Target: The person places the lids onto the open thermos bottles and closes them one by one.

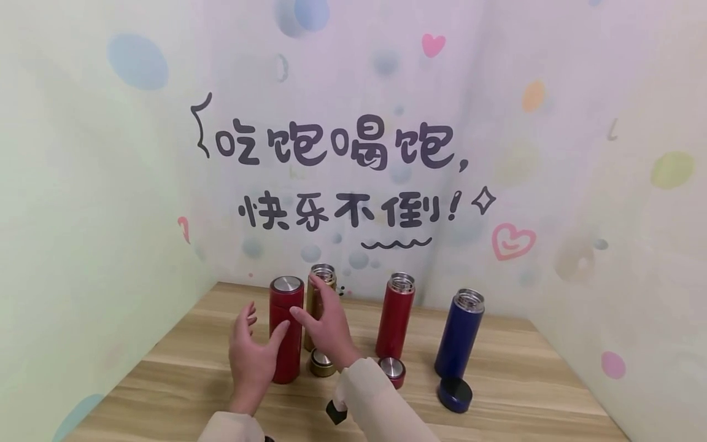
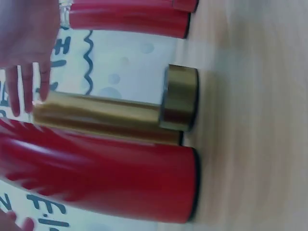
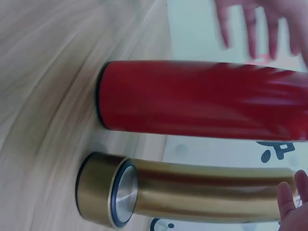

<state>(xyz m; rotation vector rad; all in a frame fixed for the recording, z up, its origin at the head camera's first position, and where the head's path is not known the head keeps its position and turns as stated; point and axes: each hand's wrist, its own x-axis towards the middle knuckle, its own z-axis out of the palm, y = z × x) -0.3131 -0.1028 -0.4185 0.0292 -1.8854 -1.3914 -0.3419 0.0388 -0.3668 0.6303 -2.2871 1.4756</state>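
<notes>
A red vacuum flask [image 1: 286, 347] with its steel-topped lid on stands upright at the left of the table. My left hand [image 1: 253, 362] is at its left side, fingers spread and loosely bent, holding nothing. On the other side, my right hand [image 1: 333, 328] has its fingers extended and thumb toward the flask; whether the thumb touches it I cannot tell. Partly hidden behind the right hand is a lidless gold flask [image 3: 211, 190], its gold lid [image 1: 321, 362] in front of it. The left wrist view shows the red flask [image 2: 106, 178] between both hands.
Farther right stand a lidless red flask [image 1: 395, 316] and a lidless blue flask [image 1: 459, 334]. Their lids, a red lid [image 1: 392, 371] and a blue lid [image 1: 455, 394], lie in front of them. A printed cloth backdrop [image 1: 353, 80] encloses the wooden table [image 1: 530, 393].
</notes>
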